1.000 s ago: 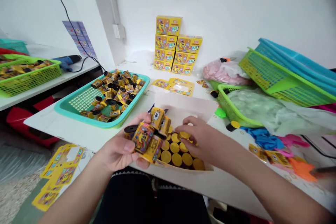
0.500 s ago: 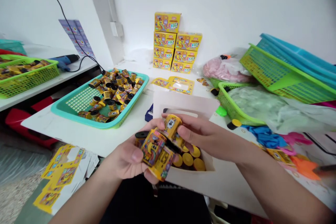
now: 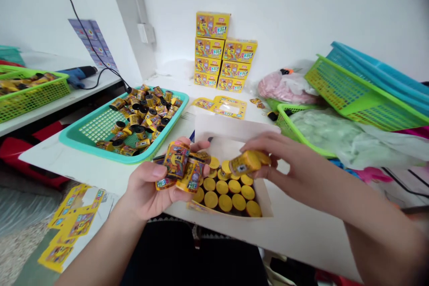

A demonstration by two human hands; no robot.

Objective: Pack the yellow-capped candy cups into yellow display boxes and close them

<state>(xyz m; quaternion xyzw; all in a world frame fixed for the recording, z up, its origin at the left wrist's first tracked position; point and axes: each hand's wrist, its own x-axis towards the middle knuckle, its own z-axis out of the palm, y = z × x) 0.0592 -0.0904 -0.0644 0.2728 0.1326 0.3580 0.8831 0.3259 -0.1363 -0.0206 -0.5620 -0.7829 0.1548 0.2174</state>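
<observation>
My left hand (image 3: 150,187) is closed around several small yellow printed canisters (image 3: 176,159), left of an open white box (image 3: 268,208). Inside that box, round yellow lids (image 3: 225,203) face up in rows. Over the box's right part, my right hand (image 3: 284,161) grips yellow canisters (image 3: 246,162) tilted on their side; my fingers partly hide them, so I cannot tell exactly how many. A teal basket (image 3: 72,136) of loose canisters with black ends is on the table to the left.
Yellow printed boxes (image 3: 212,25) are stacked against the wall. Flat yellow cards (image 3: 229,107) lie before them. At right are a tilted green basket (image 3: 351,94), a lower green basket (image 3: 288,127) and plastic bags (image 3: 335,132). Another green basket (image 3: 36,98) is at far left.
My hands have moved apart. My right hand has gone right, over the box, with canisters taken from the bunch; my left hand has shifted left with the others. More lids in the box are visible.
</observation>
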